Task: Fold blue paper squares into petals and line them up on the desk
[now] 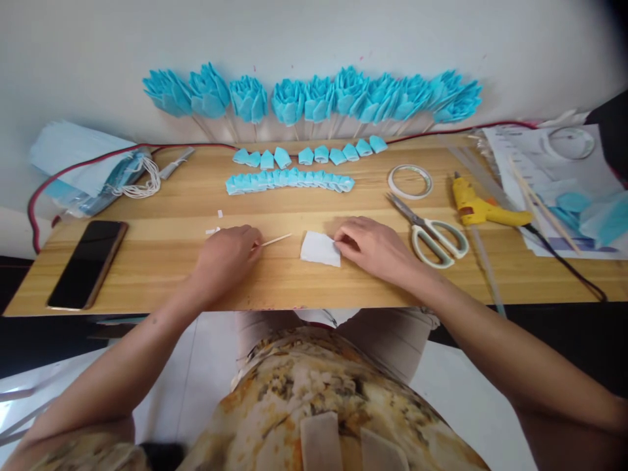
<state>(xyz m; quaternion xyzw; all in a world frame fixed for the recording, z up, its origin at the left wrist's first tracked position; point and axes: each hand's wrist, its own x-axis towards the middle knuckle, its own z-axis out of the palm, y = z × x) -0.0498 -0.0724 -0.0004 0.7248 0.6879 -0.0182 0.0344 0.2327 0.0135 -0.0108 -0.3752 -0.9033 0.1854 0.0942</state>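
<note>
My left hand point(233, 252) is closed on a thin wooden stick point(277, 240), whose bare end points right over the table. Between my hands a small white piece of fabric point(320, 250) lies on the wood. The fingertips of my right hand point(366, 243) pinch its right edge. Small white scraps point(212, 230) sit beside my left knuckles. Scissors point(432, 235) with pale handles rest just beyond my right hand. Farther back are a row of overlapping blue petal pieces point(289, 180) and, behind it, several separate blue petal pieces point(321, 155).
Blue flowers point(316, 99) on sticks lean against the wall. A phone point(87, 265) and a stack of pale blue sheets point(91, 163) are at left. A tape roll point(410, 181), a yellow glue gun point(485, 208) with a black cord and papers point(540, 157) are at right.
</note>
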